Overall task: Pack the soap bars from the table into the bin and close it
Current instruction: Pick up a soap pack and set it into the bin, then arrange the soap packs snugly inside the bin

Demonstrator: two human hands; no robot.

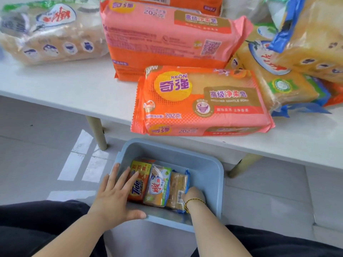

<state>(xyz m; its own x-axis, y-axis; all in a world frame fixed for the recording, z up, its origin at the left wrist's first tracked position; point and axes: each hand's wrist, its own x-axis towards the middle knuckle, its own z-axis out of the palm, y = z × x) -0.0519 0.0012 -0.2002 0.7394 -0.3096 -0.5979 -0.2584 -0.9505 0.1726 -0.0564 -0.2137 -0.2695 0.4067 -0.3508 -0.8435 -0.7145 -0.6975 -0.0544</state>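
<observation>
Three soap bars stand side by side in the blue bin (209,175), which sits on the floor below the near edge of the white table (74,89); the right part of the bin floor is bare. So packing has begun but looks far from done, since several packs remain on the table and no lid is in view.

Going left to right on the table: a clear-wrapped pack (50,32) lies at the far left, a pink-and-orange pack (167,39) stands at the middle with another orange pack behind it, an orange pack (202,101) lies at the near edge just above the bin, and yellow packs with blue trim (278,75) are heaped at the right.

In the bin, the left hand (115,199) lies flat and spread, its fingers resting on the orange Tide bar (138,184) at the left end of the row and its thumb along the near rim; it presses, it does not grasp. Next comes the green-labelled bar (158,186), touching the Tide bar. Then the pale bar with blue wrapper ends (178,190), touching the green one. The right hand (194,194), with a cord bracelet at the wrist, is tucked down against the right side of that pale bar; its fingers are hidden, so I cannot tell whether it grips the bar or merely pushes it. Judging by this, the hands are squeezing the row together.
</observation>
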